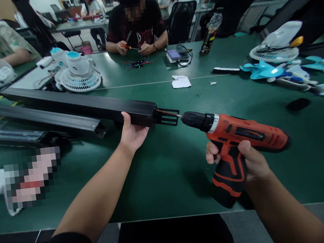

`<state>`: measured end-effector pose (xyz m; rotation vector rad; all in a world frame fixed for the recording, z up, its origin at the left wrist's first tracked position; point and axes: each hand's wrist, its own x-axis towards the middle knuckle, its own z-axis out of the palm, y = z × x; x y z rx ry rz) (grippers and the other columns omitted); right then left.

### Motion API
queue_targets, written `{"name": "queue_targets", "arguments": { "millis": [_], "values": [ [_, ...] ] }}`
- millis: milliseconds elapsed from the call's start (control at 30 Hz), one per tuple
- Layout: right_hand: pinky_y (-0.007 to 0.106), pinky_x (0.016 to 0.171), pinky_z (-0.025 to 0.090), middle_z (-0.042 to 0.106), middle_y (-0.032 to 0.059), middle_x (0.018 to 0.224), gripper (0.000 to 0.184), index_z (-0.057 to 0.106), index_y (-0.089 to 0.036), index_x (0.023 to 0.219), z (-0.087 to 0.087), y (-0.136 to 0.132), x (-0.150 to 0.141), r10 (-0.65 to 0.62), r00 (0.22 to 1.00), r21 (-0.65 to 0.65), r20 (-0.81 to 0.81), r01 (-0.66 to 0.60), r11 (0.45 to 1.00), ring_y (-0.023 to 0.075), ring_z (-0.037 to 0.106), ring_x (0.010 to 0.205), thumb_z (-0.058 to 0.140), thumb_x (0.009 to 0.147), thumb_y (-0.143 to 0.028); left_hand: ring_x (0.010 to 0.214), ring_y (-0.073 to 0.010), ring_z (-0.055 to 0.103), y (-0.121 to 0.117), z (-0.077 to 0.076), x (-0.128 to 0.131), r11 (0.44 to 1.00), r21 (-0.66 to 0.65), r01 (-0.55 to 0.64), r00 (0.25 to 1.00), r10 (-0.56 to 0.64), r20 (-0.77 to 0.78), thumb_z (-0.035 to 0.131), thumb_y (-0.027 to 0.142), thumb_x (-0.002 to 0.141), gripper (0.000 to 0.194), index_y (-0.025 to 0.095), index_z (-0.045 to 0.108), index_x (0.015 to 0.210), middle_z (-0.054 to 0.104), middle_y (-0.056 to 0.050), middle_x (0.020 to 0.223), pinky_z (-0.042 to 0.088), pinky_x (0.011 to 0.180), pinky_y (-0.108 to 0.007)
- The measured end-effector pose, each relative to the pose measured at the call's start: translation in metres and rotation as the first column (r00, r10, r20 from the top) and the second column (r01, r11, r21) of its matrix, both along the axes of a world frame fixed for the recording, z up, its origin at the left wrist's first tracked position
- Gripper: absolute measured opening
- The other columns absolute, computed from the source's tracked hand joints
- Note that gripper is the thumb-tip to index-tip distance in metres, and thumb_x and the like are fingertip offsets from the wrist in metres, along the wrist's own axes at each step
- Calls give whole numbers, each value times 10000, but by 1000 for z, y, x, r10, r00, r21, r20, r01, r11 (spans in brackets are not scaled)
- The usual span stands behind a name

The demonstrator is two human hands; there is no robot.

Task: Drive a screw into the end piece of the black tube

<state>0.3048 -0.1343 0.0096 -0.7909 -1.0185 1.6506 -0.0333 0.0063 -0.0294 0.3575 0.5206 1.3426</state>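
My right hand (252, 160) is wrapped round the grip of an orange and black cordless drill (245, 131). The drill points left, and its long thin bit reaches to the slotted black bracket (169, 116) at the end of a long black box-shaped bar (113, 107). Whether the bit touches a screw inside the bar's end cannot be seen. My left hand (135, 134) grips that bar near its right end, thumb up on the near side and fingers hidden underneath.
More black bars (71, 122) lie at the left. White fan parts (79, 74) stand behind them. Blue fan blades (264, 70) and a white fan (276, 46) lie at the right. Across the green table (168, 175), a person (136, 27) holds a screwdriver. A spray can (209, 40) stands nearby.
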Motion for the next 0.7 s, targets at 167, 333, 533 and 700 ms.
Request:
{"name": "queue_targets", "arguments": {
  "millis": [167,333,533,700],
  "values": [
    [404,789,766,859,86,1059,657,923,-298,1333,-6,0,4,21,1000,5,1,-21,1000,280,852,882,1023,960,-830,1744,-372,713,2,-6,-3,999,22,38,998,-39,44,743,823,1187,918,233,603,1876,853,-156,1675,594,1483,-500],
    [396,779,755,874,80,1053,662,929,-297,1333,-6,0,4,5,1000,-5,-12,-5,1000,272,847,865,1040,947,-824,1745,-377,715,5,-13,-7,997,45,55,995,-58,86,786,786,1180,956,235,544,1923,829,-167,1718,595,1485,-500],
    [380,776,747,866,75,1032,658,927,-288,1338,-4,0,1,9,1000,8,-18,-9,1000,256,831,852,1039,957,-812,1717,-376,741,5,-12,-8,997,54,63,993,-68,95,771,786,1189,913,236,589,1895,848,-160,1689,617,1464,-494],
    [387,739,732,837,73,1032,656,915,-289,1363,-7,0,2,3,1000,10,-20,-3,1000,255,805,835,1005,990,-821,1718,-356,737,4,-8,-5,999,38,36,998,-37,50,754,810,1188,892,238,633,1862,867,-149,1646,627,1448,-464]
  ]
}}
